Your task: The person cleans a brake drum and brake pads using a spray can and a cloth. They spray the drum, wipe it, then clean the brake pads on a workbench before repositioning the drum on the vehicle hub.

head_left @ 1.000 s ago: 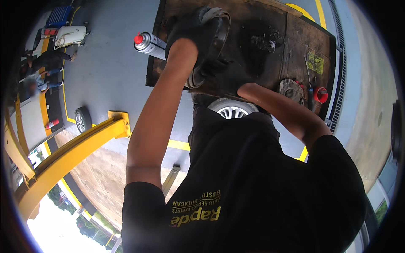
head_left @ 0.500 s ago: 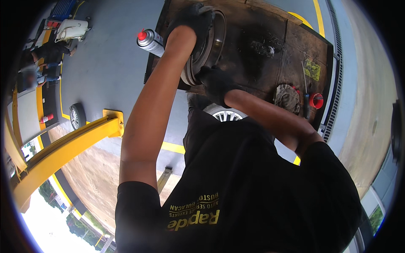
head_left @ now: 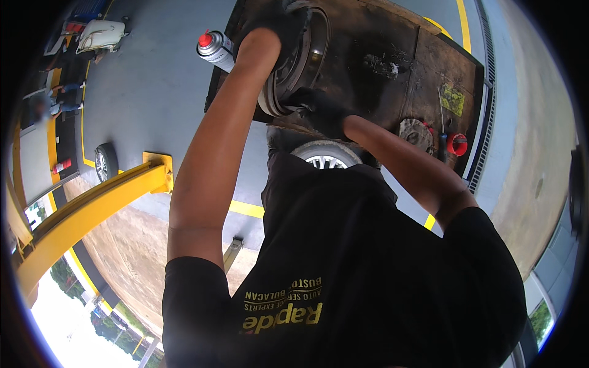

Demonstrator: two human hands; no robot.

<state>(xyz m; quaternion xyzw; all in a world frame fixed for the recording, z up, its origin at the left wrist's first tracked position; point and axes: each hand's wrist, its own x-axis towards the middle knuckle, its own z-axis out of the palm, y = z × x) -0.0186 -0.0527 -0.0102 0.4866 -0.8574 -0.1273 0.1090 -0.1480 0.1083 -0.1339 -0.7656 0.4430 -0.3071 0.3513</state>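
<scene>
The worktop is pretty badly stained, all grubby dark brown. A screwdriver, a red cup and some grimy grey lump are bunched near the right end. By the left edge a spray can and metal drum are seen, contact unclear.

Yellow lines mark the grey floor beside bright daylight.
</scene>
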